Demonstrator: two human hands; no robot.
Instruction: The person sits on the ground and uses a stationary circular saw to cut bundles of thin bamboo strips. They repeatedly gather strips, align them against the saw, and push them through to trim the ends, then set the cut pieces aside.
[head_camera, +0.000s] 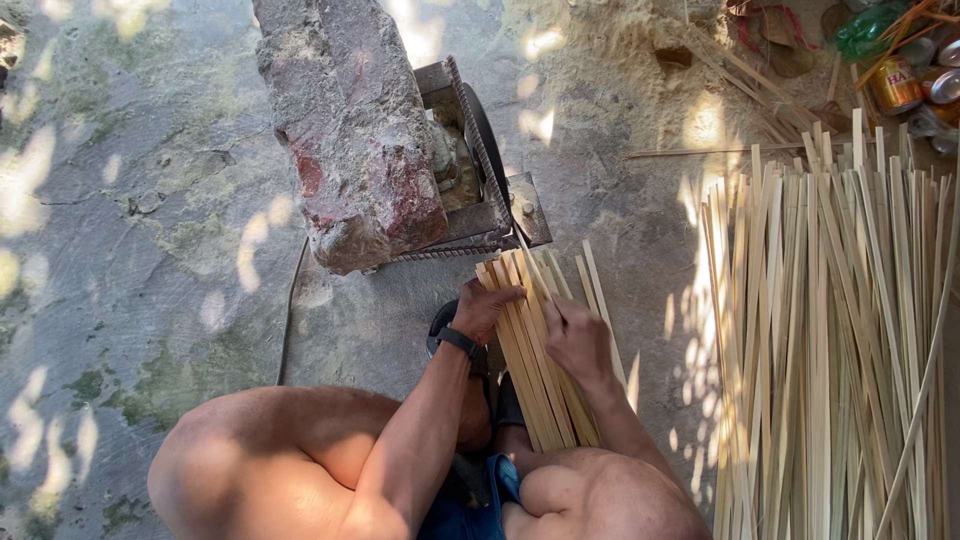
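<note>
Left hand: the left hand lies over the left edge of a bundle of bamboo strips, fingers curled and closed on the outer strips; a dark watch is on the wrist.
Right hand: the right hand rests on the right side of the same bundle, fingers closed on one or two strips; which exactly, I cannot tell.
Bundle: it stands slanted between the knees, low end near the lap, top end touching the machine.
How it handles: the strips look thin, light and springy, stiff along the length, probably with sharp edges. I judge it is best to hold them near the middle, flat sides together, so they do not fan out or slip.
Machine: a small metal machine with a dark wheel, just beyond the strip ends; a big reddish stone lies on it.
Right side: a large pile of strips on the ground, well apart from the hands.
Far corner: cans and rubbish.
Ground: grey concrete floor with sun patches.
</note>
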